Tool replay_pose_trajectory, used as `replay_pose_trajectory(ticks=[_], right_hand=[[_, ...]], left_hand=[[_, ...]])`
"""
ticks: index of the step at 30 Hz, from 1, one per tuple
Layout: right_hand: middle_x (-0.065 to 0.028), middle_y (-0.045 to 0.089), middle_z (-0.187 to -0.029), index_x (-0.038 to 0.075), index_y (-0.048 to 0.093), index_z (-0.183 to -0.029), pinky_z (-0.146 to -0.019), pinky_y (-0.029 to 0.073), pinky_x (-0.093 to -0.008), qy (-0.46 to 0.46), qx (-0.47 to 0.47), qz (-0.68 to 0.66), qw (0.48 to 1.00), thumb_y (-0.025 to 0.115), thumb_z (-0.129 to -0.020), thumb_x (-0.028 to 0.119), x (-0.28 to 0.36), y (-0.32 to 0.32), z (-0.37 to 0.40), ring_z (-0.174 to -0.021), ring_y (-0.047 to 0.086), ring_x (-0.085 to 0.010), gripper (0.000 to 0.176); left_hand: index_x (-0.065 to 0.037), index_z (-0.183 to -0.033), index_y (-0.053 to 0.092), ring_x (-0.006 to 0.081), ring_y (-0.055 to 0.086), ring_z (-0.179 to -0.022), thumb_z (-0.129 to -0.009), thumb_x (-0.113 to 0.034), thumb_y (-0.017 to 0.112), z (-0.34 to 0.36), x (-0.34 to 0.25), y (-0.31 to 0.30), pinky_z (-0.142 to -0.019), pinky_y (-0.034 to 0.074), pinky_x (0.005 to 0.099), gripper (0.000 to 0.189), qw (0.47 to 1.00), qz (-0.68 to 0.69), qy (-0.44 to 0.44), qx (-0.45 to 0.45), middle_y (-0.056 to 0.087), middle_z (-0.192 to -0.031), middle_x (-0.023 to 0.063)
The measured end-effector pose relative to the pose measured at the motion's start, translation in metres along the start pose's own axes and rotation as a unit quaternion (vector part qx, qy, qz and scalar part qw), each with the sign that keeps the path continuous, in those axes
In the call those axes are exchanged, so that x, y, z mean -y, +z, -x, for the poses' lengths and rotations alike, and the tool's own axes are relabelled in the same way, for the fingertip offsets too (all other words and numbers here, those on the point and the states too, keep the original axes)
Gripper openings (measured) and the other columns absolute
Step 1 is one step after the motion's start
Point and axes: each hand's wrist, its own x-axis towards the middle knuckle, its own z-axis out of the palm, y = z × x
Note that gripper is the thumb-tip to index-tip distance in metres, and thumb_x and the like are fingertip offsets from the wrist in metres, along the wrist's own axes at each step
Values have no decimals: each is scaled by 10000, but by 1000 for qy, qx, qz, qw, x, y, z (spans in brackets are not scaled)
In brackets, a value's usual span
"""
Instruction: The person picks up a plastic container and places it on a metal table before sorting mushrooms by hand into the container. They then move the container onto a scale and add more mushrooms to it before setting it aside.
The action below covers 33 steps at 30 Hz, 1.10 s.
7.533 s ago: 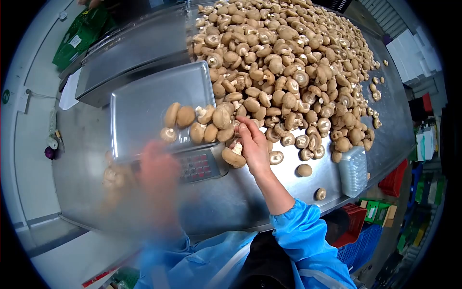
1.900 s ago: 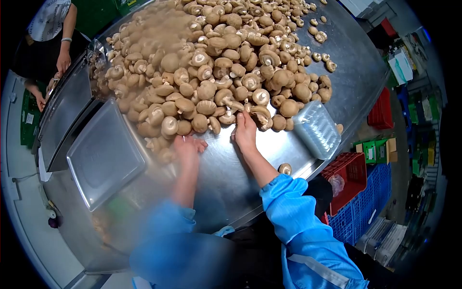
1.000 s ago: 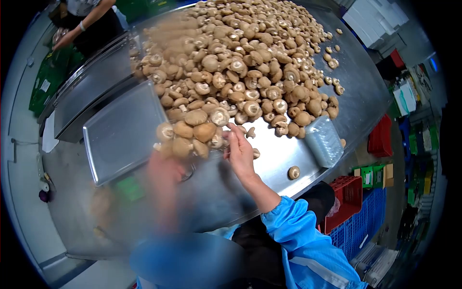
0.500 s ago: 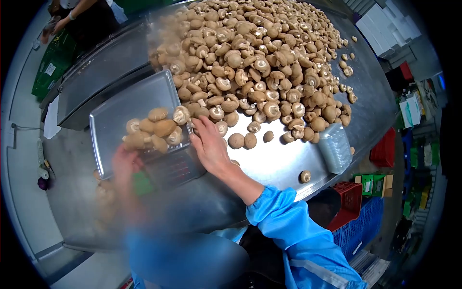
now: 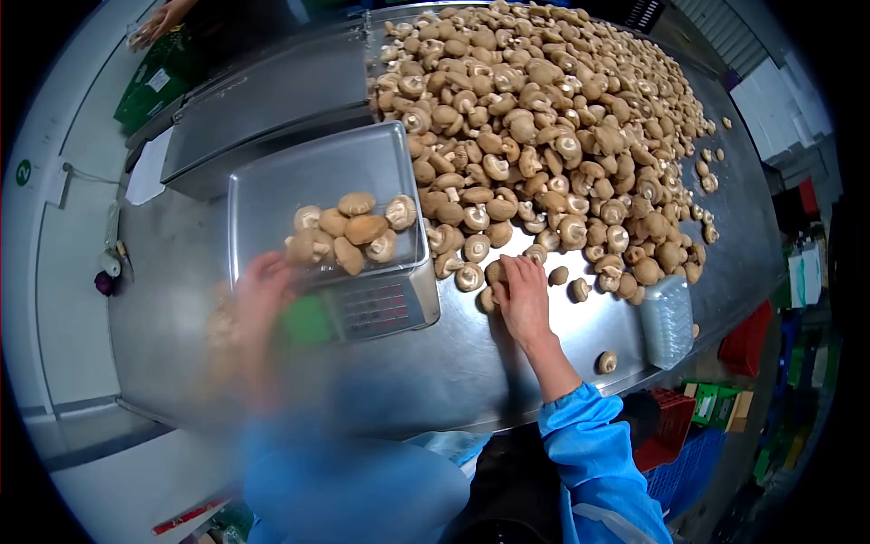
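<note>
Several brown shiitake mushrooms lie in the clear tray-like pan of a weighing scale. My left hand is at the pan's near left edge, beside the mushrooms there; smear and haze hide its fingers. My right hand is down on the metal table at the near edge of a big mushroom heap. Its fingers are curled over a mushroom, and another mushroom sits against the thumb. The scale's green display is partly behind my left hand.
A stack of clear plastic trays stands at the right on the metal table. A single mushroom lies near the front edge. Red crate and blue crate are below right. Another person's hand is at upper left.
My right hand has left the pan's right edge and moved right onto loose mushrooms by the heap. My left hand stays by the pan. The whole view has shifted.
</note>
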Motion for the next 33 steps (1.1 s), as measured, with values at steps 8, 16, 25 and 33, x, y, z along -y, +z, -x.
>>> replay_pose_trajectory(ticks=[8, 16, 25, 33], right_hand=[[-137, 611, -1117, 62, 575, -1204, -1016, 403, -415, -2, -63, -79, 995, 674, -810, 26, 3, -13, 7, -1074, 554, -325, 407], [-147, 608, -1070, 27, 553, -1233, -875, 459, -372, 20, -86, -206, 975, 674, -849, 70, 35, -31, -12, -994, 583, -299, 404], [-149, 624, -1133, 11, 558, -1234, -910, 462, -374, -62, -93, -284, 952, 697, -821, 57, 91, -29, -48, -1038, 587, -302, 437], [-181, 549, -1262, 60, 540, -1285, -1018, 395, -449, -123, -64, -225, 964, 657, -861, 102, 113, 12, -71, -1238, 468, -378, 442]], left_hand=[[7, -1165, 590, 68, 597, -752, -926, -135, 628, 12, -3, -15, -588, 467, 208, 280, 987, 31, 117, -107, 648, -869, 48], [15, -1183, 610, 181, 624, -999, -969, -165, 548, 7, -19, 1, -879, 470, 286, 286, 962, 18, 219, -159, 683, -1068, 112], [-9, -1293, 549, 282, 403, -1347, -1011, -267, 343, -4, -40, 32, -1122, 277, 397, 434, 936, -109, 333, -19, 505, -1382, 155], [-71, -1283, 562, 341, 394, -1341, -933, -226, 481, -34, -53, 59, -1107, 278, 443, 391, 862, -282, 407, 108, 494, -1402, 132]])
